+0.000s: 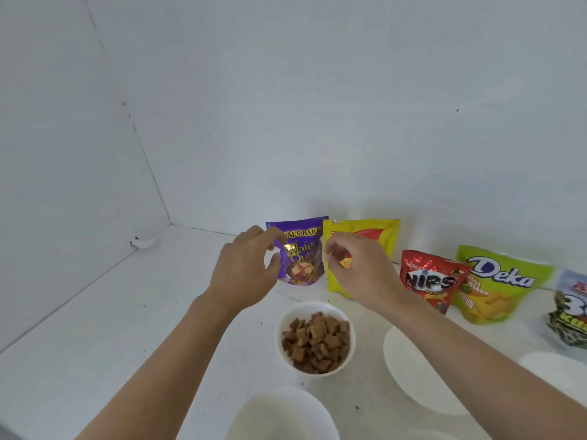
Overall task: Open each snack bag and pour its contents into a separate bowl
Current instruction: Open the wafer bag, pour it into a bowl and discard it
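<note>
A white bowl at centre holds brown pillow-shaped snacks. Behind it, against the wall, stand a purple wafer bag and a yellow bag whose top left corner looks torn. My left hand hovers at the purple bag's left edge, thumb and fingers curved in a C with a gap between them. My right hand is in front of the yellow bag with its fingers curled near the thumb. Whether it pinches the bag is hidden by the hand.
Right of the yellow bag stand a red Nips bag, a green Deka bag and a further bag cut by the frame edge. Empty white bowls sit at the bottom centre, under my right forearm and at far right. White walls enclose the table.
</note>
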`<state>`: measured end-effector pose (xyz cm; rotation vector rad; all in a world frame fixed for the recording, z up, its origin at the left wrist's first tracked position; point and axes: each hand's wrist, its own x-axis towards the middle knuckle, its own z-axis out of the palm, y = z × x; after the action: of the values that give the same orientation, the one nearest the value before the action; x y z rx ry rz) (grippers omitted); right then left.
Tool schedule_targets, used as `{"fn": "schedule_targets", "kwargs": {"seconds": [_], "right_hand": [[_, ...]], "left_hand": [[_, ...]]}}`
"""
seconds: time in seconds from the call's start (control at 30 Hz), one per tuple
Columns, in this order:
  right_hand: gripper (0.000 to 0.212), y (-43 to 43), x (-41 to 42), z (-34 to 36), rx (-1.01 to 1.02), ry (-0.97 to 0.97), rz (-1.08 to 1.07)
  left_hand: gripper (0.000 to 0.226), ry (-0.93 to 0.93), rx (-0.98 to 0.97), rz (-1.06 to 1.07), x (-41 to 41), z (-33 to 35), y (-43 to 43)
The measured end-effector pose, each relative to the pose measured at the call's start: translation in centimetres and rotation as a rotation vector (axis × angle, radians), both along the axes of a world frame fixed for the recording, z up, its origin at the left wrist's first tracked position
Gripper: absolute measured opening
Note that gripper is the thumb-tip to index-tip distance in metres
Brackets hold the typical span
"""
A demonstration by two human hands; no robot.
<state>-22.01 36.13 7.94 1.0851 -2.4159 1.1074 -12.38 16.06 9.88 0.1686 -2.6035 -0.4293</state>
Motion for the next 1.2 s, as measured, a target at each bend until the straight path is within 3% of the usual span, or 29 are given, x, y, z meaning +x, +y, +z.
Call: {"fn": "schedule_targets", "kwargs": {"seconds": [0.2, 0.43, 0.53, 0.63, 0.87, 1.2], "right_hand": [[0.002, -3.3, -4.6, -0.6, 0.081, 0.088, -0.162], [0.019, -8.7, -8.9, -0.3, 0.28, 0.146, -0.304], [0.029, -10.3, -10.2, -0.9, 0.409, 0.148, -0.327], [0.027, -11.3, -11.0, -1.5, 0.525, 0.163, -0.334], [0.019, -13.5, -10.1, -2.1, 0.489, 0.208, -0.291], [0.018, -17.5, -3.5, -2.3, 0.308, 0.062, 0.062]], "left_hand": [[0.02, -0.062, 0.005, 0.022, -7.4, -1.3, -3.5], [0.042, -0.227, -0.082, 0.088, -13.7, -3.7, -7.2], [0.032, -0.272, -0.068, 0.074, -15.0, -4.8, -8.4], [0.019, -0.239, -0.079, 0.027, -15.5, -5.6, -9.2], [0.013, -0.192, -0.002, 0.005, -13.6, -5.8, -11.6], [0.013, -0.261, -0.001, 0.122, -3.8, -3.1, -15.7]]}}
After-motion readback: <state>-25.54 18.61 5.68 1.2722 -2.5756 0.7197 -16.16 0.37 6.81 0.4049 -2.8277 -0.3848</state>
